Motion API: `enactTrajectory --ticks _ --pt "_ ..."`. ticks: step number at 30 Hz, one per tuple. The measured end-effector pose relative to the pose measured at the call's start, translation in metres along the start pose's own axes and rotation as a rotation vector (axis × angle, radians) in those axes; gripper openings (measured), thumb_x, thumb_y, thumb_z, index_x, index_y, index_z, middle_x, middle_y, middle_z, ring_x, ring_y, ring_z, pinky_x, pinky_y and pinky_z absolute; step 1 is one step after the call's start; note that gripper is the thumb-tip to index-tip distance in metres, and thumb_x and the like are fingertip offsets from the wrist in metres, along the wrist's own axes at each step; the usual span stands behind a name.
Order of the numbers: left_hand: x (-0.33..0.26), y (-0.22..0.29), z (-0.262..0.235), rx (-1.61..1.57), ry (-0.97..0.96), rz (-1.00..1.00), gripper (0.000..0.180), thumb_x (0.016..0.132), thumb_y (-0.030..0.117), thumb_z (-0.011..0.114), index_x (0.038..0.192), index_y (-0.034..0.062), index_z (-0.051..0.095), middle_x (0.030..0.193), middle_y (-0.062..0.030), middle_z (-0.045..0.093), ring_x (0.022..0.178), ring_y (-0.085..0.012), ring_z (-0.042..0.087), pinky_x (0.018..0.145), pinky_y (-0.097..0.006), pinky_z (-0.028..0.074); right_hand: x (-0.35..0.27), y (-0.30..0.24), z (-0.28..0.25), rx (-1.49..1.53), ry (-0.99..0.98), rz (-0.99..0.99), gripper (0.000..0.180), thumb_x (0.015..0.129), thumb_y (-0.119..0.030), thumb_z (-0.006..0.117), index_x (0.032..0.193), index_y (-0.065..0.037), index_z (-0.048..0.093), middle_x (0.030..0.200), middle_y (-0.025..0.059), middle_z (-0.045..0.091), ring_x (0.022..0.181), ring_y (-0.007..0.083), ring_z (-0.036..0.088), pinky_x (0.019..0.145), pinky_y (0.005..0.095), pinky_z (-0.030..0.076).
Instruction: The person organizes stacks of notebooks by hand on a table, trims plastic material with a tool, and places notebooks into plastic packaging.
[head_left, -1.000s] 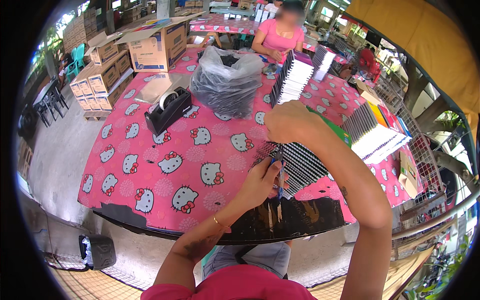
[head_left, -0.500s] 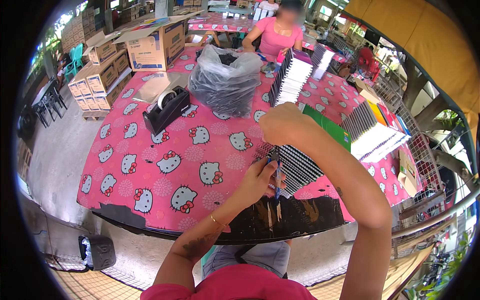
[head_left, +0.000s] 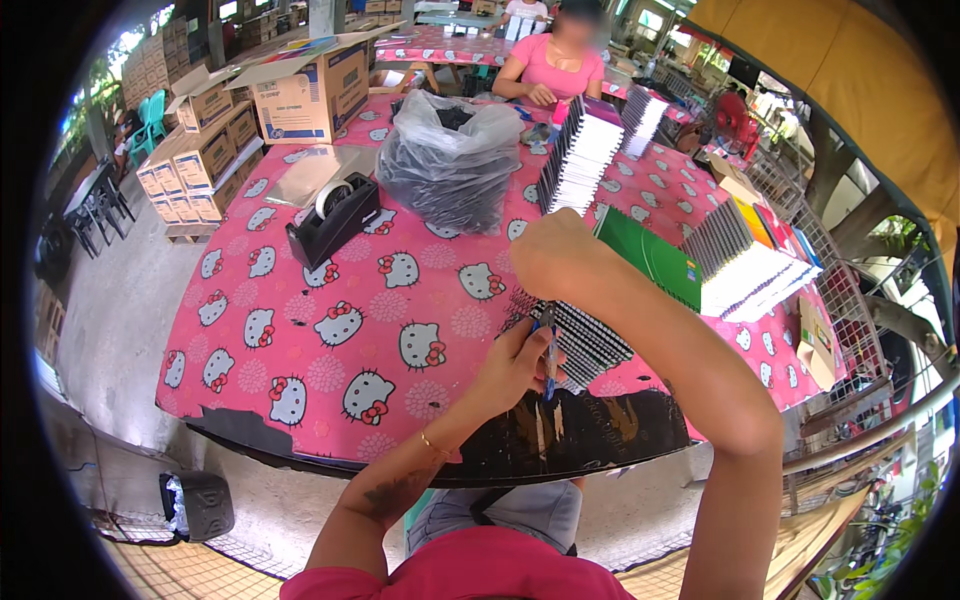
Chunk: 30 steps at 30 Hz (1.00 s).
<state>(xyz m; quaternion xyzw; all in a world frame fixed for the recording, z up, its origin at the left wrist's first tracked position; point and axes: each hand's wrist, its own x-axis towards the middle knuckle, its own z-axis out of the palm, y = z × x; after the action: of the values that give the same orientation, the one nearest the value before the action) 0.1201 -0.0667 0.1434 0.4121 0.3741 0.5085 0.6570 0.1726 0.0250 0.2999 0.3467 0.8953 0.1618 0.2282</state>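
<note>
A stack of spiral notebooks with a green cover [head_left: 652, 262] lies in front of me, its black coil spines [head_left: 590, 345] facing me and to the left. My left hand [head_left: 520, 365] is closed around blue-handled pliers [head_left: 549, 365] held upright beside the near left end of the coils. My right hand [head_left: 560, 252] is curled over the far left end of the stack, wrist bent. Its fingertips are turned away, so what they grip is hidden. My right forearm passes over part of the notebooks.
A black tape dispenser [head_left: 340, 222] and a plastic bag of dark coils [head_left: 445, 180] stand at left. Taller notebook stacks [head_left: 585, 150] rise behind, with another stack [head_left: 750, 265] at right. Cardboard boxes [head_left: 300, 95] stand far left. A co-worker in pink [head_left: 560, 70] sits across the table.
Both my hands have shifted slightly to the left, the pliers with the left one. Across the table, the co-worker's hand has moved toward the notebook stack.
</note>
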Motion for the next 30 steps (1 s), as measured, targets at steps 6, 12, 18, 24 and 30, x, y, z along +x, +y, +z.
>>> enactTrajectory --ticks 6,12,18,24,30 --pt "-0.001 0.007 0.009 -0.037 0.040 0.036 0.030 0.102 0.029 0.042 0.104 -0.0001 0.049 0.088 -0.0118 0.064 0.072 -0.0198 0.070 0.049 -0.026 0.052 -0.001 0.002 0.024 -0.085 0.175 -0.102 0.011 0.080 -0.017 0.065 0.086 -0.010 0.071 0.085 0.0081 0.071 0.079 0.0252 0.070 0.066 0.0402 0.050" --pt "0.008 0.004 -0.003 0.014 -0.011 0.035 0.037 0.103 0.031 0.041 0.117 -0.0025 0.048 0.083 -0.0100 0.060 0.067 -0.0217 0.067 0.061 -0.035 0.058 0.001 0.002 0.020 -0.086 0.119 -0.113 0.011 0.080 -0.017 0.065 0.086 -0.009 0.071 0.084 0.0083 0.071 0.080 0.0240 0.070 0.062 0.0384 0.050" --pt "-0.004 0.005 0.003 0.098 -0.024 0.100 0.029 0.103 0.026 0.041 0.107 -0.0004 0.051 0.076 -0.0069 0.059 0.057 -0.0161 0.062 0.047 -0.028 0.049 0.005 0.002 0.018 -0.028 0.033 -0.039 0.018 0.080 -0.021 0.064 0.094 -0.016 0.074 0.095 0.0050 0.071 0.091 0.0228 0.067 0.071 0.0419 0.044" --pt "0.002 0.002 0.001 -0.009 0.061 -0.032 0.030 0.103 0.026 0.041 0.111 -0.0003 0.051 0.083 -0.0098 0.063 0.063 -0.0166 0.066 0.053 -0.029 0.054 0.008 0.000 0.025 -0.026 0.073 -0.051 0.017 0.080 -0.019 0.064 0.093 -0.014 0.074 0.096 0.0051 0.071 0.092 0.0236 0.067 0.072 0.0422 0.045" --pt "0.007 -0.002 -0.002 0.074 0.009 0.094 0.031 0.103 0.027 0.041 0.108 -0.0012 0.051 0.082 -0.0099 0.063 0.063 -0.0174 0.066 0.053 -0.028 0.053 0.009 0.002 0.024 -0.017 0.100 -0.125 0.012 0.080 -0.014 0.063 0.084 -0.007 0.072 0.087 0.0128 0.072 0.084 0.0273 0.070 0.068 0.0393 0.053"
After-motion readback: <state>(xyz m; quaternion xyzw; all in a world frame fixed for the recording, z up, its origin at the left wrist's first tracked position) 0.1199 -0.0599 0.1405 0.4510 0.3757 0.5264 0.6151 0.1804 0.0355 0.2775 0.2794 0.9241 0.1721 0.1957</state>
